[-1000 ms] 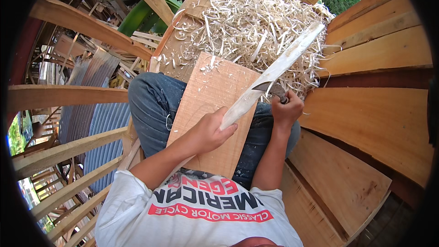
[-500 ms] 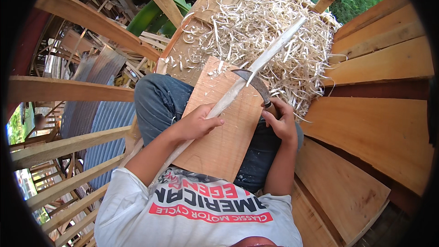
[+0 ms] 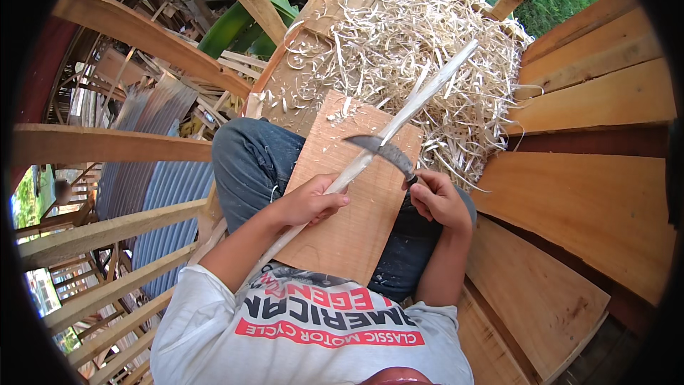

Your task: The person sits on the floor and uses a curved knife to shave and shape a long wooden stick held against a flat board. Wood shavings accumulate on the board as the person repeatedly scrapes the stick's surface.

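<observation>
Presently, the curved grey-bladed knife (image 3: 390, 153), its handle clamped in the right hand (image 3: 440, 199), crosses the long pale wooden stick (image 3: 427, 93) at centre frame, having shifted closer to the left hand (image 3: 313, 199), which is wrapped round the stick; the stroke appears well advanced, with that hand limiting it. Beneath: a rectangular light-brown wooden board (image 3: 349, 232). Upper centre: heaped curled cream shavings (image 3: 413, 36).

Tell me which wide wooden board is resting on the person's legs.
The light-brown board beneath the pale stick and curved knife. Only it lies on the jeans-clad legs; the other wide boards are at the picture's right side.
</observation>
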